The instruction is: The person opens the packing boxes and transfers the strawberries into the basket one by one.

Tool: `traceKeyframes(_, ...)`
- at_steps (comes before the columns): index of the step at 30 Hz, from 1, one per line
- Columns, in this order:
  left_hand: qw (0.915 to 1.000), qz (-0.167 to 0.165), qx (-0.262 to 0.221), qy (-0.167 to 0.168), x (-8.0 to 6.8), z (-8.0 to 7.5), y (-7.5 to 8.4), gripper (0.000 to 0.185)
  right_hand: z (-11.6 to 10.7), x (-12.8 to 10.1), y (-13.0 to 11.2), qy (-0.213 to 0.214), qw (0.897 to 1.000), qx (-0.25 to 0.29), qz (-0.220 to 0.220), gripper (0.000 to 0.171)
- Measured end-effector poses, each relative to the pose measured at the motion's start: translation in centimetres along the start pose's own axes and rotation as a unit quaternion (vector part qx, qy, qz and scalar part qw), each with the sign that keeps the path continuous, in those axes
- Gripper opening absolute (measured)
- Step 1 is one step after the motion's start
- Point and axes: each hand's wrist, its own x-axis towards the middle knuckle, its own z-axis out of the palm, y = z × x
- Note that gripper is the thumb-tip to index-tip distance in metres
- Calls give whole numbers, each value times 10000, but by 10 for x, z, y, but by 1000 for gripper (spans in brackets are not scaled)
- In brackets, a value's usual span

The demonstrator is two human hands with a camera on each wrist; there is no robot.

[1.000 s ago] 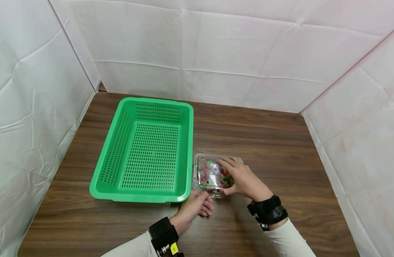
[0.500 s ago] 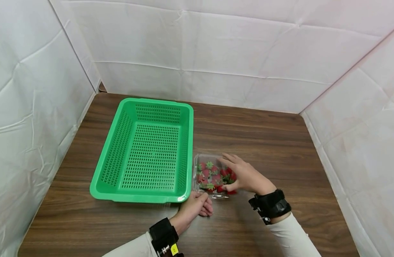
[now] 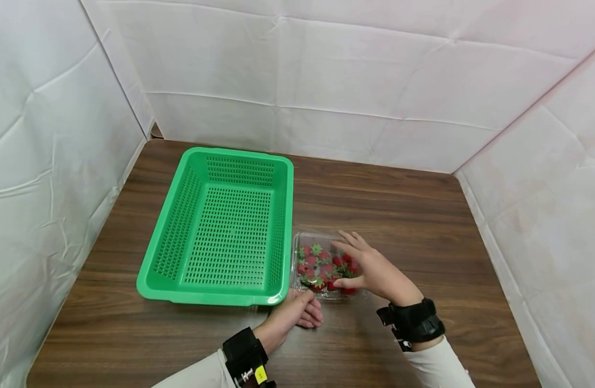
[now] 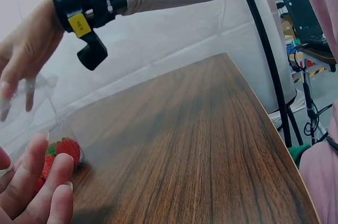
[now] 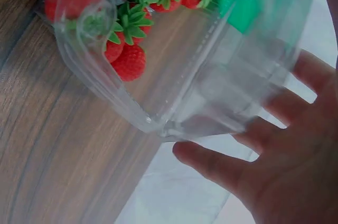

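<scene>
Look for the clear plastic box of strawberries toward the near edge of the table, about midway between its left and right edges. It sits just beside the right wall of the green basket; whether touching or not, cannot tell.

Judging by the hinged lid, lifted clear of the fruit and leaning toward the right edge of the table, treat this as the opening of the box.

- Work with the right hand as it lies: fingers straight and spread apart, flat behind the clear lid, clamped on nothing. Push with the whole spread of the fingers rather than one tip, since thin plastic probably buckles under a point load.
- Steady the base with the left hand at the box's near left corner. Fingers there loosely curled and close together, thumb at the near rim; cannot tell whether it truly pinches the rim. Press down lightly, not inward, to avoid squeezing the berries.
- Fold the lid back slowly about its hinge, so the light box neither tips nor slides against the basket.
- Mind the berries at the near right corner, right under the right thumb.
</scene>
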Motion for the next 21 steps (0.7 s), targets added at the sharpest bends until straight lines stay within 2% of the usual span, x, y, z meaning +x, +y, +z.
traceKeyframes(7,10000,29,-10,-31,0,-2,-2,32,-6,-14,2,802,9954,518,112,69)
traceKeyframes(10,10000,22,-18,-16,-1,-2,-2,31,-6,-15,5,1265,9887,778,190,67)
traceKeyframes(12,10000,18,-17,-2,-1,-2,-2,31,-4,-15,7,1703,9805,928,302,69)
traceKeyframes(16,10000,17,-4,17,-1,-1,-1,32,2,-15,10,2462,9516,1727,628,73)
traceKeyframes(21,10000,15,-1,20,-2,-1,0,33,7,-12,14,2901,9011,3074,969,64)
